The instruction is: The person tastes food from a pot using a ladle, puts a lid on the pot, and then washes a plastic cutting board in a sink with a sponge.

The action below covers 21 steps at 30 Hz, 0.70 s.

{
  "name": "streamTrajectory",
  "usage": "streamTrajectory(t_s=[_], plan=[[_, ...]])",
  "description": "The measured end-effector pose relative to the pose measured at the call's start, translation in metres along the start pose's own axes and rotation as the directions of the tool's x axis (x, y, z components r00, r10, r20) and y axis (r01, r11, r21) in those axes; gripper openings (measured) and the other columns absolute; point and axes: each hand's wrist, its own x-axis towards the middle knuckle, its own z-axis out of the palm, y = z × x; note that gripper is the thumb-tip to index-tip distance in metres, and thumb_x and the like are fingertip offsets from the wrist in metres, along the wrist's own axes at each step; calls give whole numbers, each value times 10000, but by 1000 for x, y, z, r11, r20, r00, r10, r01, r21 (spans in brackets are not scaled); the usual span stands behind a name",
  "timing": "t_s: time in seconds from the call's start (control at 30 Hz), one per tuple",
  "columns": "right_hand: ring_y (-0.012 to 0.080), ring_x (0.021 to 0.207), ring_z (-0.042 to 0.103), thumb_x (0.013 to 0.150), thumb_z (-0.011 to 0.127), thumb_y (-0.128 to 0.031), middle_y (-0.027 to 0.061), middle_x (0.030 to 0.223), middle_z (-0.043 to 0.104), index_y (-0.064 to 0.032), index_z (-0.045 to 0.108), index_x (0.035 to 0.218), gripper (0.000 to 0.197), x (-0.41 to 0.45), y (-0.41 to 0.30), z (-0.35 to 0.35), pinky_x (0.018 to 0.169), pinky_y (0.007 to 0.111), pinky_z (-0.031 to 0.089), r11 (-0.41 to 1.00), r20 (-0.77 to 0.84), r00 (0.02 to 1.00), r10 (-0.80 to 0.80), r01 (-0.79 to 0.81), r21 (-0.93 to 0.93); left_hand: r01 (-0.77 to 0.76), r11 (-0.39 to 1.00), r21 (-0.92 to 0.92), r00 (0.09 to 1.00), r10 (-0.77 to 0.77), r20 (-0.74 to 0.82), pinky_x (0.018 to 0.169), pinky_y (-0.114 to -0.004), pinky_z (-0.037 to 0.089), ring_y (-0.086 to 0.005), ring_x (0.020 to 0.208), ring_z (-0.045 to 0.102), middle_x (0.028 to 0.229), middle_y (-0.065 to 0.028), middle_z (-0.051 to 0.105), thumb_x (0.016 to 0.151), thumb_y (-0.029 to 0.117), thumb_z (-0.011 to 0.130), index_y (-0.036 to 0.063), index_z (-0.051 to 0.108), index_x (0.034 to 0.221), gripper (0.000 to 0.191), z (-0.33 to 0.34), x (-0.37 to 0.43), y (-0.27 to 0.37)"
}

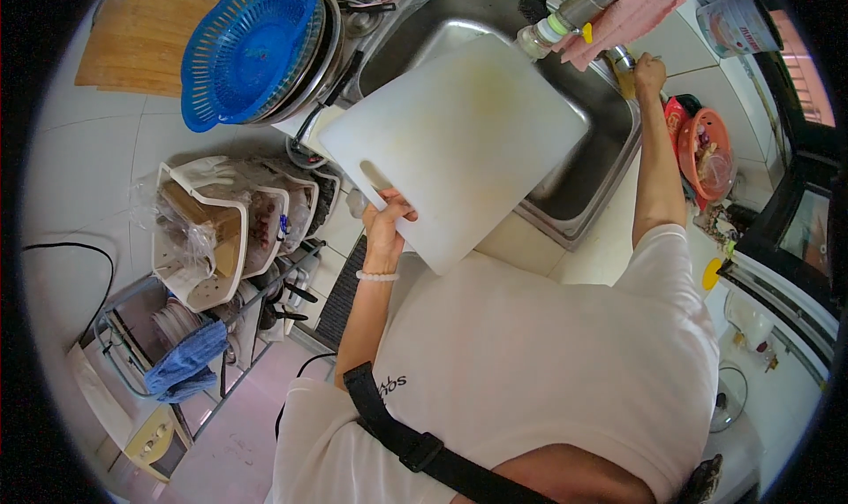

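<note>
A white plastic cutting board [457,139] is tilted over the stainless steel sink [563,206], its surface faintly yellowed in the middle. My left hand [387,229], with a bead bracelet at the wrist, grips it at the edge beside its handle slot. On the far right of the sink, my right hand [649,76] is closed on the lever of the metal faucet [619,59]. A pink towel [629,14] hangs over the faucet's upper part, near the spout fitting [546,33]. Whether water runs is hidden.
Left of the sink stand a blue plastic colander [255,47] and stacked bowls. Below them are white bins [199,292] with bags and cardboard. An orange basket [705,153] lies right of the sink, near a tin can [739,23]. A black ladle [533,7] is behind the sink.
</note>
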Motion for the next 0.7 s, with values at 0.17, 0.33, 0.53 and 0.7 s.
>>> streamTrajectory(t_s=[0.17,0.33,0.53,0.7], plan=[[377,639,590,844,391,-367,256,701,605,71,592,738,493,14,32,0,629,437,456,999,-12,999,-39,39,-6,13,1000,4,1000,-13,15,573,-292,454,-183,671,531,776,-69,539,694,-95,510,33,511,901,244,-1,7,-5],[238,492,563,923,322,-399,154,670,595,7,543,785,483,-93,-33,-7,420,372,469,396,427,877,221,-481,782,-13,1000,0,999,13,-34,574,-286,451,-180,671,529,778,-72,541,699,-85,508,35,512,911,243,-8,1,-4],[393,1088,502,954,282,-249,314,1141,492,93,414,1165,422,-198,-123,16,924,459,429,87,987,110,-116,-989,121,-6,999,-33,1000,6,16,552,-296,489,-196,645,564,802,-128,580,687,-103,510,1,500,923,258,-9,6,-6],[400,1177,418,943,372,-359,302,1244,421,134,330,1238,576,-174,-189,16,996,450,352,215,962,-84,-261,-976,-27,-19,1000,-1,1000,19,12,555,-293,481,-192,646,560,811,-129,581,693,-101,502,-11,495,926,250,-6,5,-3]])
